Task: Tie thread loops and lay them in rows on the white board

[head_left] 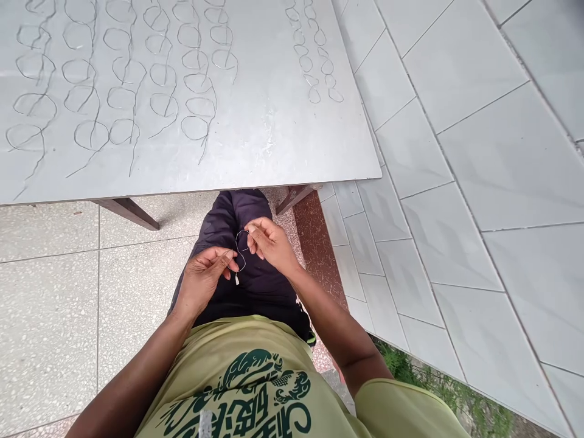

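Observation:
My left hand (205,277) and my right hand (269,242) meet over my lap, below the front edge of the table. Between them runs a thin wire (240,250) bent into a small loop, with a pale tip hanging down at its lower end. Both hands pinch the wire, left thumb and forefinger at its lower part, right fingertips at its upper part. Dark trousers (237,219) lie behind the wire.
A grey board table (274,134) lies ahead, with several rows of wire loops (123,79) laid out on it and a smaller row of wire loops (314,55) to the right. Wooden table legs (128,211) show beneath. A white tiled wall (456,152) stands at right.

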`<state>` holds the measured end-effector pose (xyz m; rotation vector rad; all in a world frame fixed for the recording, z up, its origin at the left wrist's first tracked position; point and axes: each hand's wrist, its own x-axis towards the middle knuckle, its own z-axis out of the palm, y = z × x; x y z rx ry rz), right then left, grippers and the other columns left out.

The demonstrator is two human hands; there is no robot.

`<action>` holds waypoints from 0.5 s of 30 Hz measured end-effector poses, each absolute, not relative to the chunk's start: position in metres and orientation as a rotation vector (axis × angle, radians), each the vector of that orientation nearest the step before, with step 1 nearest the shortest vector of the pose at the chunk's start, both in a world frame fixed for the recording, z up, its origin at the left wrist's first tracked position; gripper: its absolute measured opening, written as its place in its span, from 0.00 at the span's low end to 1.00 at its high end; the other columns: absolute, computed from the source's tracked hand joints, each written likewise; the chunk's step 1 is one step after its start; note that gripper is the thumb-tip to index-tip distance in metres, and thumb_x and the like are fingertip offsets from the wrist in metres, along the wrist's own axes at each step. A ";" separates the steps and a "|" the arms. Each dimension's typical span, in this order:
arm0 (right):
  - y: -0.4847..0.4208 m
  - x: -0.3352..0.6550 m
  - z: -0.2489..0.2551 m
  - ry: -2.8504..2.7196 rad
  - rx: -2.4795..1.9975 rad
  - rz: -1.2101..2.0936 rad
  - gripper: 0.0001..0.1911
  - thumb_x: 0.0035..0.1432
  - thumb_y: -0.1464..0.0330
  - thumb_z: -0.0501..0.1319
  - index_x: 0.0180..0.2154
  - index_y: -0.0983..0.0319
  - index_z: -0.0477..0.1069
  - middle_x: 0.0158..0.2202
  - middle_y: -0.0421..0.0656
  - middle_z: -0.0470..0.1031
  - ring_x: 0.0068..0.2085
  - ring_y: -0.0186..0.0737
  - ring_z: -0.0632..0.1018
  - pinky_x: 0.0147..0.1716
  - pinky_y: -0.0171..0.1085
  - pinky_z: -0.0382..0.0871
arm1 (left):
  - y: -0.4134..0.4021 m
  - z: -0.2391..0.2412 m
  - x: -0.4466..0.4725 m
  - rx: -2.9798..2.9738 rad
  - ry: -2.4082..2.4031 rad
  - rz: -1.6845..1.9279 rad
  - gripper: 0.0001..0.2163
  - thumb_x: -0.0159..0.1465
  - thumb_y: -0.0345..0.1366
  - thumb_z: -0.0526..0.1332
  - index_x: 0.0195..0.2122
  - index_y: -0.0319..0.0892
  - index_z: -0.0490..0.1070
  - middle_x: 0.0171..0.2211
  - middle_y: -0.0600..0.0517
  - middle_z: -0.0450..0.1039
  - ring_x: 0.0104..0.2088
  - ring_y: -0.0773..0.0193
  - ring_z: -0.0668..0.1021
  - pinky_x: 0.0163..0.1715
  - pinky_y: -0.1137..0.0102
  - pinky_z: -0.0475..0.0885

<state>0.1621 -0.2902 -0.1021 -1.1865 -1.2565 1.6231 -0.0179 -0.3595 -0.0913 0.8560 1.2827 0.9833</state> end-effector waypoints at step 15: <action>-0.296 0.149 -0.106 -1.432 -1.354 1.190 0.13 0.68 0.59 0.59 0.34 0.59 0.71 0.23 0.35 0.68 0.22 0.30 0.68 0.25 0.31 0.62 | -0.373 -0.089 -0.003 0.905 1.489 0.946 0.17 0.66 0.49 0.64 0.46 0.40 0.77 0.25 0.53 0.75 0.21 0.67 0.74 0.18 0.74 0.67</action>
